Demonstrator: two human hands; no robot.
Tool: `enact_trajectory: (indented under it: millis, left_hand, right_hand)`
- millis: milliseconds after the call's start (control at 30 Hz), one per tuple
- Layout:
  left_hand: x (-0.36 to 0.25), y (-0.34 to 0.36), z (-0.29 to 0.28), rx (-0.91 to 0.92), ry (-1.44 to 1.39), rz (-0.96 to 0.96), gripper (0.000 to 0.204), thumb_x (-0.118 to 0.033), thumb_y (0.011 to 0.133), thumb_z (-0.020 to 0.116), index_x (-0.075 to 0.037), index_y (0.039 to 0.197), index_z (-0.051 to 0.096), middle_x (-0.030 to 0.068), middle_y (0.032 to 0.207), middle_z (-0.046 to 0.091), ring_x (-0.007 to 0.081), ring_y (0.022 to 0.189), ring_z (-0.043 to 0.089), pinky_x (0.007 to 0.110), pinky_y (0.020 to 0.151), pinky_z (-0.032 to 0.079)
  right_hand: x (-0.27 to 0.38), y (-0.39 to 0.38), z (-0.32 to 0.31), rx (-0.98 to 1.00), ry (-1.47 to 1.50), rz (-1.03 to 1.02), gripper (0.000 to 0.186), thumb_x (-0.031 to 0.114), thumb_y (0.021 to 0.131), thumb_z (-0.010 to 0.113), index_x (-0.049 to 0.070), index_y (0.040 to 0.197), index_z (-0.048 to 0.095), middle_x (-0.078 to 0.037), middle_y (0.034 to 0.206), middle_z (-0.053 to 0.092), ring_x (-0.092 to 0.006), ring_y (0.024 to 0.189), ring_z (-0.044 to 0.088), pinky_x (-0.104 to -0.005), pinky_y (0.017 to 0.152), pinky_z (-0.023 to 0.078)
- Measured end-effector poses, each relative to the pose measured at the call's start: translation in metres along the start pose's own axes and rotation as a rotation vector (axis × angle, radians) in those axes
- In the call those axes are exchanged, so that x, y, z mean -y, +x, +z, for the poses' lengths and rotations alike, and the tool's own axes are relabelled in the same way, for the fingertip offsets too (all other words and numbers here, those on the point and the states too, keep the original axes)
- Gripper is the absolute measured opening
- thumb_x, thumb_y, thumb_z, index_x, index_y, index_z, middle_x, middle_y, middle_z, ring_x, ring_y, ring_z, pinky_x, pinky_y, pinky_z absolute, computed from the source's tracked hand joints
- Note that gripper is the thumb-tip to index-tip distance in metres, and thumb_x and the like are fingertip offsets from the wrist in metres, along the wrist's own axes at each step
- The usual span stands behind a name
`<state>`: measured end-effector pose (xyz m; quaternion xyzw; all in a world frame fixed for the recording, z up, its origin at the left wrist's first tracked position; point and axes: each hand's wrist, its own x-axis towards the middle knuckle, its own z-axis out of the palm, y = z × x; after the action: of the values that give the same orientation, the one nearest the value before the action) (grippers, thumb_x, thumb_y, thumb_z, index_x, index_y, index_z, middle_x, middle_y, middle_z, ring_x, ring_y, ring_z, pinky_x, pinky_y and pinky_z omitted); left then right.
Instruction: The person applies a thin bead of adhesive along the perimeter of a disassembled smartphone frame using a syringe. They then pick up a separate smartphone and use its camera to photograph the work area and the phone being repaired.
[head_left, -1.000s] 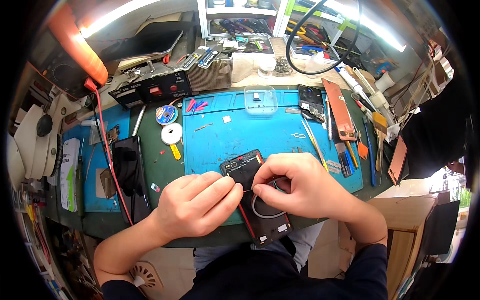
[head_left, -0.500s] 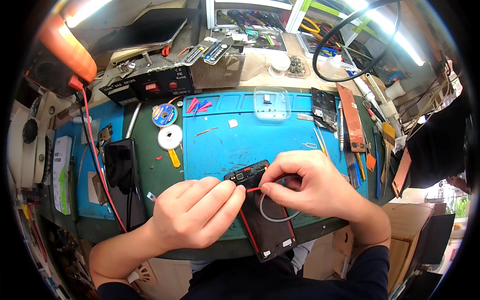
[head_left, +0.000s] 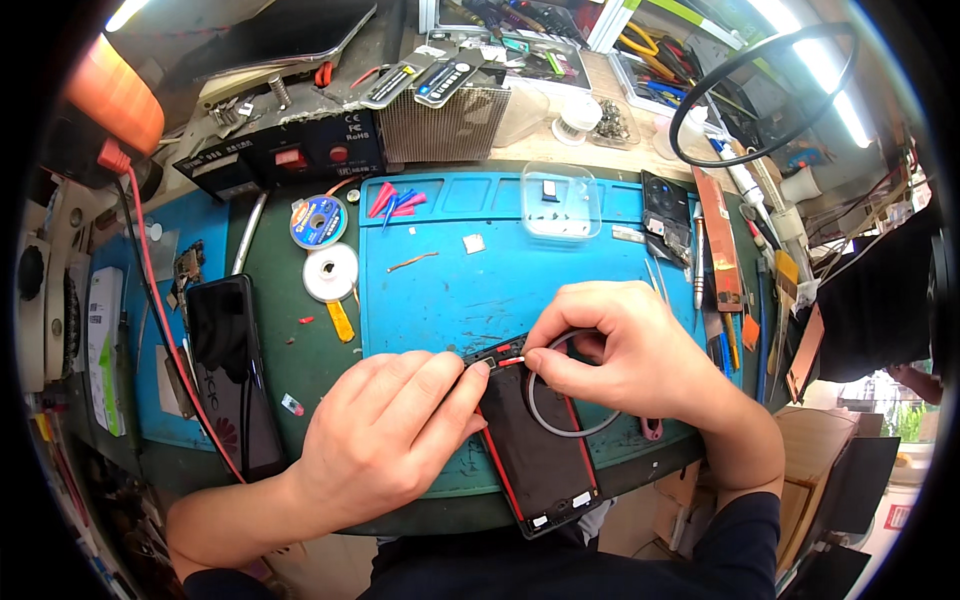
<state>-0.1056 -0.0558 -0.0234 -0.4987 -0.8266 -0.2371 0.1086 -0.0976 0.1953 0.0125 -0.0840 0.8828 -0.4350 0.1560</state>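
Note:
My left hand (head_left: 400,425), fingers curled together, grips the top corner of a black phone frame (head_left: 530,455) with red strips along its long edges and small white pads at the bottom. My right hand (head_left: 620,355) pinches a narrow red-and-white strip (head_left: 512,362) at the frame's top, with a grey ring-shaped tape roll (head_left: 580,433) hanging from its fingers over the frame. A pink-handled tool (head_left: 652,428) lies beside my right wrist. Under them is a blue silicone mat (head_left: 440,300).
Left: black phone (head_left: 225,370), tape spool (head_left: 330,270), red cable (head_left: 175,340), black device (head_left: 270,160). Back: clear box (head_left: 560,200) of small parts, parts organizer (head_left: 500,65). Right: tweezers and pens, copper boards (head_left: 715,240), dangling black cable loop (head_left: 765,145). Someone's dark-clothed body (head_left: 880,300) is at far right.
The view has shifted slightly. The red strip between my fingertips shows shorter than half a second ago and lies at the frame's top. My right hand has moved a little rightward.

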Motion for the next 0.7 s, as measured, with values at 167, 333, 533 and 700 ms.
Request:
enact_trajectory:
  millis: [167,333,533,700]
  left_hand:
    - [0.0000,-0.0004,0.0015,0.010,0.009,-0.008,0.048,-0.018,0.074,0.081,0.000,0.117,0.069,0.0108,0.107,0.062,0.0269,0.093,0.064,0.040,0.077,0.052]
    - [-0.0005,0.0000,0.0011,0.026,0.024,-0.015,0.049,-0.020,0.075,0.081,0.000,0.119,0.069,0.0109,0.108,0.061,0.0272,0.094,0.063,0.040,0.078,0.052]
    - [-0.0008,0.0000,0.0012,0.031,0.026,-0.019,0.051,-0.020,0.075,0.080,0.000,0.120,0.069,0.0108,0.109,0.061,0.0274,0.095,0.062,0.040,0.080,0.052]
    - [-0.0010,0.0006,0.0014,0.042,0.043,-0.019,0.052,-0.021,0.076,0.080,-0.001,0.122,0.068,0.0103,0.110,0.060,0.0272,0.095,0.062,0.040,0.081,0.052]
  right_hand:
    - [0.0000,0.0011,0.0014,-0.011,-0.013,0.000,0.014,0.015,0.085,0.073,0.001,0.086,0.073,-0.013,0.080,0.070,-0.0257,0.074,0.070,-0.0352,0.067,0.055]
    - [0.0013,0.0019,0.0028,-0.023,-0.027,-0.012,0.013,0.015,0.085,0.073,0.002,0.085,0.072,-0.012,0.079,0.069,-0.0245,0.074,0.070,-0.0346,0.066,0.055]
    - [0.0024,0.0015,0.0042,-0.040,-0.054,-0.035,0.013,0.015,0.086,0.073,0.002,0.084,0.071,-0.011,0.079,0.069,-0.0241,0.073,0.071,-0.0340,0.065,0.055]
    - [0.0027,0.0013,0.0040,-0.040,-0.062,-0.040,0.013,0.014,0.086,0.073,0.002,0.084,0.071,-0.011,0.079,0.069,-0.0239,0.072,0.071,-0.0338,0.065,0.055]
